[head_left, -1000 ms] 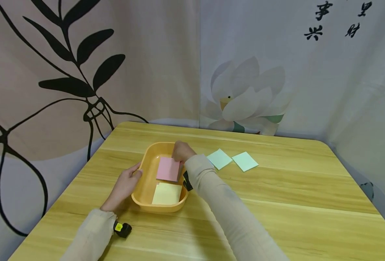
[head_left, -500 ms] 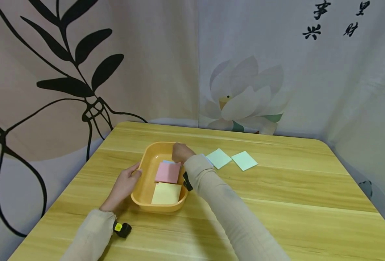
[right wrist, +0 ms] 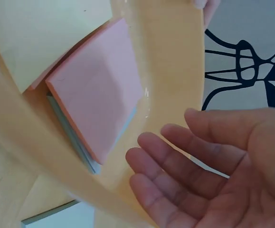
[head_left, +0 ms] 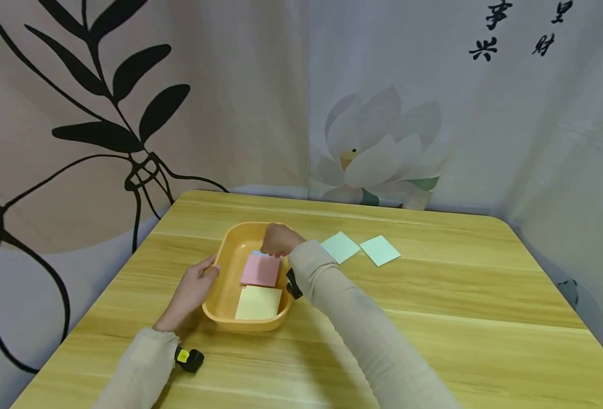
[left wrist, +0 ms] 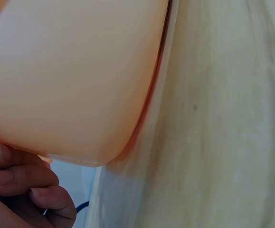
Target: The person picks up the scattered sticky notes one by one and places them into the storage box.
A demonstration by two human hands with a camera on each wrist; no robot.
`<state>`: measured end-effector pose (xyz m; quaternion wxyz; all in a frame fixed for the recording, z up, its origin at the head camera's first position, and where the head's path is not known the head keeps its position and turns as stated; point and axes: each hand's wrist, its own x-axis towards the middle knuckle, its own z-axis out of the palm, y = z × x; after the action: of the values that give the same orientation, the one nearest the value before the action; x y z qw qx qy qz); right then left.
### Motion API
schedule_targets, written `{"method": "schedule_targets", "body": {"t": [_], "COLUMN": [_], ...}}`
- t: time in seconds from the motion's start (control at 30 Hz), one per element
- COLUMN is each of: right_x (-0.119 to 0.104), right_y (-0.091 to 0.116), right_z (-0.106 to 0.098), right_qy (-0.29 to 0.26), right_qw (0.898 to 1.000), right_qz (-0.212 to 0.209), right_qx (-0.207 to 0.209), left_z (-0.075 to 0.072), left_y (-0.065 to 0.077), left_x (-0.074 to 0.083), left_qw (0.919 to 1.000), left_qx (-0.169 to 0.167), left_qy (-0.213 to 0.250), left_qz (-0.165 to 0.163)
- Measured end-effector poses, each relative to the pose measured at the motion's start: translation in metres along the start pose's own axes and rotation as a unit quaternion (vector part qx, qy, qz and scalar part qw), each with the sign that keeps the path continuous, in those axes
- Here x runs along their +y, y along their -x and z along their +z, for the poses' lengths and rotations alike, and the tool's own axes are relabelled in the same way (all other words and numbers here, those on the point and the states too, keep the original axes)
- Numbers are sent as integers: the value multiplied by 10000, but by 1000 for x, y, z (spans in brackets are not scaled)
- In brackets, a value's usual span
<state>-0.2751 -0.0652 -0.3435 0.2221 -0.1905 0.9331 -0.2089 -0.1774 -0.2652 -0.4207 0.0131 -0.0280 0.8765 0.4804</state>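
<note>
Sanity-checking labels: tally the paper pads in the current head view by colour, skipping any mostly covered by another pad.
Yellow pad: 1
Pink pad: 1
Pale green pads: 2
Total: 4

Table (head_left: 434, 307), wood-look top, yellowish with brown grain streaks running side to side, far corners rounded. Directly on it: yellow-orange tray (head_left: 231, 267), left of centre, rounded corners, long sides running toward the far edge. To the right of the tray, a pale green paper square (head_left: 340, 247) and a second green square (head_left: 380, 250), both turned diamond-wise, side by side, facing corners right up close, can't tell if touching
</note>
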Motion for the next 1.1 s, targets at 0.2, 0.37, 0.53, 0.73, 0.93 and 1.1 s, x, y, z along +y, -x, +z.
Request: {"method": "schedule_targets", "body": {"t": [0.2, 0.37, 0.53, 0.73, 0.93, 1.1], "right_x": [5, 11, 23, 46, 72, 93], "right_y": [8, 18, 23, 31, 38, 43], "right_z": [-8, -17, -23, -30, -36, -39], "right_qy": [-401, -364, -456, -619, -840, -879], "right_qw": [9984, 9975, 9972, 9957, 9932, 9934], "right_qz": [-401, -580, -560, -623, -610, -431], "right_qx": [69, 176, 201, 306, 521, 604], "left_z": [-1, -2, -1, 0, 0, 0], "left_y": [0, -1, 0, 2, 2, 1], "left_x": [-1, -1, -1, 0, 0, -1], "left_qw": [10000, 10000, 10000, 9998, 9997, 9998], "left_qx": [-10, -29, -32, 22, 22, -11], "left_qy": [-20, -6, -25, -164, -228, -171], "left_qz": [2, -37, 8, 71, 119, 131]}}
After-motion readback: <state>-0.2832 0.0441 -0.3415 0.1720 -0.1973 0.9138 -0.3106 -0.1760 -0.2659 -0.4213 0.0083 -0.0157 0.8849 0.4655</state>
